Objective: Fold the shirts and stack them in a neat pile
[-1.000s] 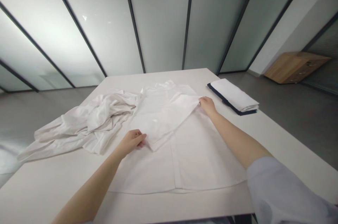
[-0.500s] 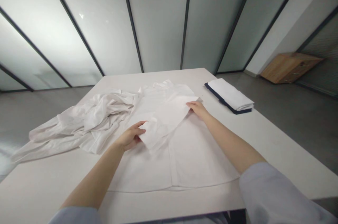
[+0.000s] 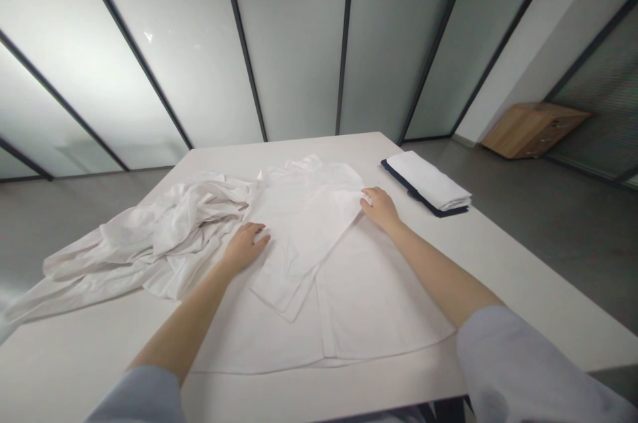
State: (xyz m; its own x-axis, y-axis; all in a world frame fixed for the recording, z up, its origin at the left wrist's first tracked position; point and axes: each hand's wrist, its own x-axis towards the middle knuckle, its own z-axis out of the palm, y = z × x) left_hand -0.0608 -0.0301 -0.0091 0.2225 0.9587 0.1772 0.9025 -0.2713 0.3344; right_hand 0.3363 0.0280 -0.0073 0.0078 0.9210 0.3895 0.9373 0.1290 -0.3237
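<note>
A white shirt [image 3: 379, 296] lies spread on the table, its collar at the far end and its hem towards me. One sleeve [image 3: 299, 263] is folded diagonally across the front, with its cuff end pointing down and left. My left hand [image 3: 245, 247] rests at the shirt's left edge beside the sleeve, fingers apart and holding nothing. At the right edge of the folded part is my right hand [image 3: 381, 208], its fingertips touching the cloth and its thumb apart from the fingers.
Crumpled white clothing [image 3: 164, 230] is heaped on the left, partly against the shirt. A folded white garment [image 3: 428, 178] lies on a dark blue flat piece [image 3: 451, 212] at the right edge of the white table [image 3: 528, 316]. A wooden cabinet [image 3: 533, 130] stands on the floor beyond.
The lifted sleeve has come down flat on the shirt front. My left hand has let go of it and opened; my right hand has loosened its pinch and shifted slightly right.
</note>
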